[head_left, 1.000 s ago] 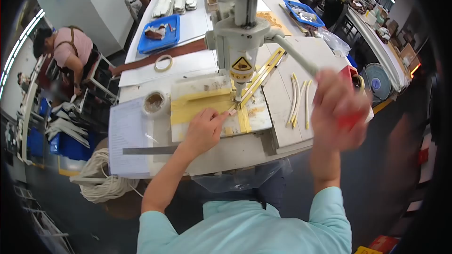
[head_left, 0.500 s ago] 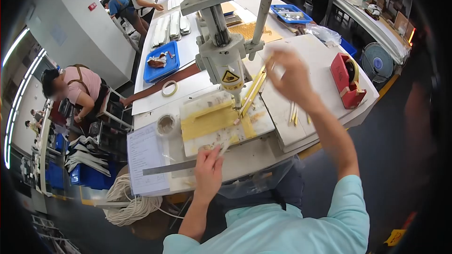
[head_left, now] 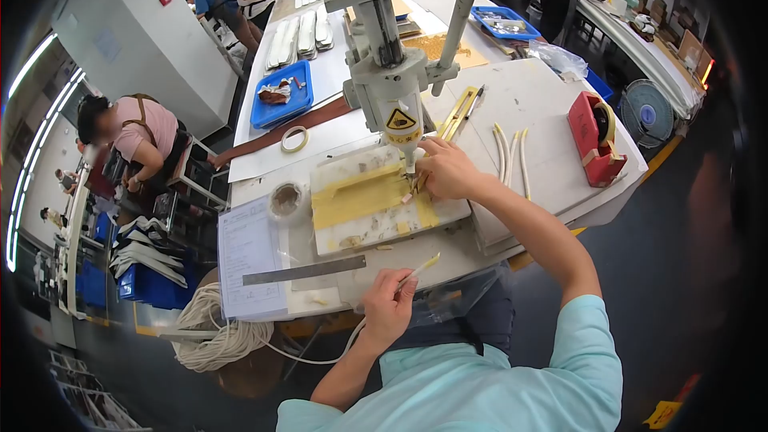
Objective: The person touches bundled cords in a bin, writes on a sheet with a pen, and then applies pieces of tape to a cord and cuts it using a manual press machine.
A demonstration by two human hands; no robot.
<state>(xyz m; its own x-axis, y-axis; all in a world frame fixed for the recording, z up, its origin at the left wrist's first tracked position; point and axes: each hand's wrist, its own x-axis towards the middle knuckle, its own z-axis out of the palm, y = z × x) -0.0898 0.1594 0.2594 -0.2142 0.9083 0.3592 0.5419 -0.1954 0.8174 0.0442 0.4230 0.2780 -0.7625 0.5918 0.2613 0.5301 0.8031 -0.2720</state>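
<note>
My left hand (head_left: 389, 309) is closed on a thin white cord (head_left: 344, 356) with a yellow tip, in front of the table edge. The cord runs back to a coil (head_left: 210, 328) at the lower left. At the base of the hand press (head_left: 394, 92), my right hand (head_left: 445, 166) has its fingers bent together beside the press tip, on the yellow-taped board (head_left: 352, 198); what they hold, if anything, is hidden. Yellow-tipped white cord pieces (head_left: 525, 164) lie right of that hand. A metal ruler (head_left: 304, 270) rests left of my left hand.
A red tape dispenser (head_left: 596, 140) stands on the right, near a fan (head_left: 646, 112). Tape rolls (head_left: 294, 139), a paper sheet (head_left: 250, 260) and a blue tray (head_left: 282, 94) are on the left. Co-workers (head_left: 148, 132) are at the left and far back.
My right hand has left the press lever and come down to the press tip. My left hand has moved from the board toward me and now has the cord in it.
</note>
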